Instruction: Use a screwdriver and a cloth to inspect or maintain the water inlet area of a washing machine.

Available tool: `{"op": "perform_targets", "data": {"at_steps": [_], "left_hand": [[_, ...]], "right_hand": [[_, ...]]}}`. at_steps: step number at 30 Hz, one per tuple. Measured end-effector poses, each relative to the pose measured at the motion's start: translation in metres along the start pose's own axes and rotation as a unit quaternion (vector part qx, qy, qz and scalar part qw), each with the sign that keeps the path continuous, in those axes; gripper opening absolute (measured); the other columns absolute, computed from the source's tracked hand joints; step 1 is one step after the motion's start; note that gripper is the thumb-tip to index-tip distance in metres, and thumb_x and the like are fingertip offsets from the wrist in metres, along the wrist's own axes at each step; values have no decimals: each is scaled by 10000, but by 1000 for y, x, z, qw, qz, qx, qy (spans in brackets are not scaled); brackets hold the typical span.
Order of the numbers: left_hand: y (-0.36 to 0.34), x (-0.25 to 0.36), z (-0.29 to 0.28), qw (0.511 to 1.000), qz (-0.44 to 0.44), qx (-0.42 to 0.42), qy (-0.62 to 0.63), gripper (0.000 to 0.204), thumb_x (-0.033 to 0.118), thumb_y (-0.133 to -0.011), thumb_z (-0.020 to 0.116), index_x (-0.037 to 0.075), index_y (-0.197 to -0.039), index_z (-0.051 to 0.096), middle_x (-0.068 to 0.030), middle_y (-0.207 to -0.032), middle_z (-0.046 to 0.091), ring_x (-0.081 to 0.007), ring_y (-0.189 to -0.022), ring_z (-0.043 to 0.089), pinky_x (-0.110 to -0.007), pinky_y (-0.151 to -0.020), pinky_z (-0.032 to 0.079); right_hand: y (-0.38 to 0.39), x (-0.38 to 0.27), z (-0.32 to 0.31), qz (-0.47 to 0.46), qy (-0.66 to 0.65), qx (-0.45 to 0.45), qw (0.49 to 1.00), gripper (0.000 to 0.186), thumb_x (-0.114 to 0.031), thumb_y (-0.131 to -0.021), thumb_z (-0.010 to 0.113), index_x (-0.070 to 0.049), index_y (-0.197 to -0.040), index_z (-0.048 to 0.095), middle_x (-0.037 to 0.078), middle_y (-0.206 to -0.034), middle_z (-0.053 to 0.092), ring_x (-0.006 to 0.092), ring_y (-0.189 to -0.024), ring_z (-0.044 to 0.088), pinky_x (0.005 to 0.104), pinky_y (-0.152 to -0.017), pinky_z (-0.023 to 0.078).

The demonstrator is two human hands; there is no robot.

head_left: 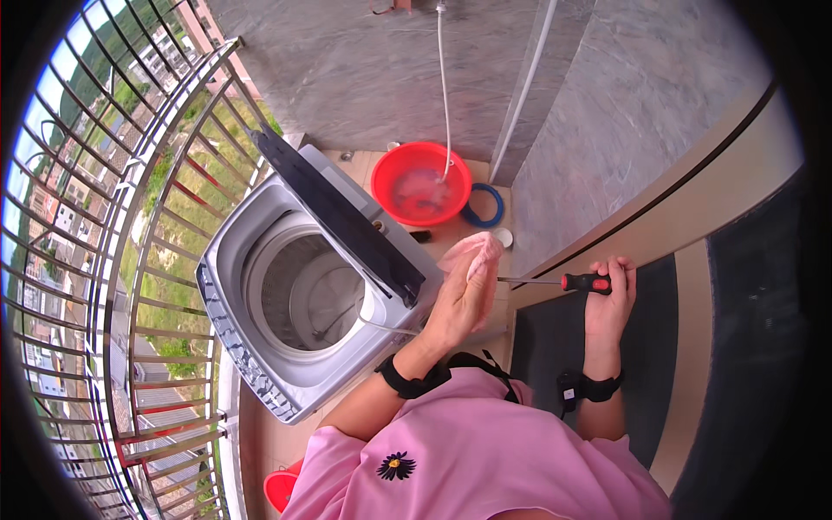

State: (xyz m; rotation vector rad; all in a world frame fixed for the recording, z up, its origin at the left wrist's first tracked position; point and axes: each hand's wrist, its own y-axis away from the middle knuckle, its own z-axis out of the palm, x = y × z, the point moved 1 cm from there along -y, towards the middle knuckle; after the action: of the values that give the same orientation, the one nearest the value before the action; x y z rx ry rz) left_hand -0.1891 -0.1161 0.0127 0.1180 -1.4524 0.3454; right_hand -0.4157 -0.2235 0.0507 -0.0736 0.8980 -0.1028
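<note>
My left hand (461, 299) is closed around a bunched pale pink cloth (488, 250), to the right of the washing machine's raised lid. In my right hand (607, 308) is a screwdriver (572, 282) with a red and black handle. Its metal shaft points left and reaches the cloth; whether the tip touches it or lies behind it, I cannot tell. The grey top-loading washing machine (238, 347) stands to the left with its dark lid (342, 217) up. Inside the round drum (299, 290), some water seems to lie at the bottom.
Beyond the machine, a red basin (380, 195) with water stands on the tiles under a white hose (445, 87). A blue ring (498, 208) and a small white dish (503, 236) lie beside it. Metal railing (143, 165) runs along the left; another red container (279, 490) shows at lower left.
</note>
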Motion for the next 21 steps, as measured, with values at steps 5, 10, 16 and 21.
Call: {"op": "perform_targets", "data": {"at_steps": [5,10,16,21], "left_hand": [[-25,63,3,888,189,-17,-419,267,188,-915,642,91,-1163,639,-81,-1189,624,-350,-859,695,-379,-660,584],[-36,72,10,784,141,-25,-604,333,80,-737,678,48,-1066,640,-73,-1028,599,-304,-749,645,-382,-584,576],[-48,93,-16,783,297,-13,-546,480,79,-780,704,18,-1249,621,-118,-1233,582,-371,-1050,551,-379,-835,558],[-45,112,-48,827,241,39,-506,533,55,-751,781,56,-1267,648,-103,-1214,649,-343,-1065,613,-402,-898,539]], "right_hand": [[38,57,-7,294,-31,58,954,215,-238,-998,652,-35,-1062,621,88,-973,640,217,-934,658,363,-898,569],[39,55,3,426,48,-233,873,433,-319,-958,712,5,-1225,610,71,-945,644,159,-648,593,235,-543,443],[-5,94,55,379,-2,-351,856,445,-300,-958,708,-46,-1304,589,37,-833,614,98,-601,521,221,-499,380],[-68,134,95,379,93,-419,820,384,-162,-912,750,-46,-1257,627,23,-930,675,69,-629,565,214,-538,448]]}}
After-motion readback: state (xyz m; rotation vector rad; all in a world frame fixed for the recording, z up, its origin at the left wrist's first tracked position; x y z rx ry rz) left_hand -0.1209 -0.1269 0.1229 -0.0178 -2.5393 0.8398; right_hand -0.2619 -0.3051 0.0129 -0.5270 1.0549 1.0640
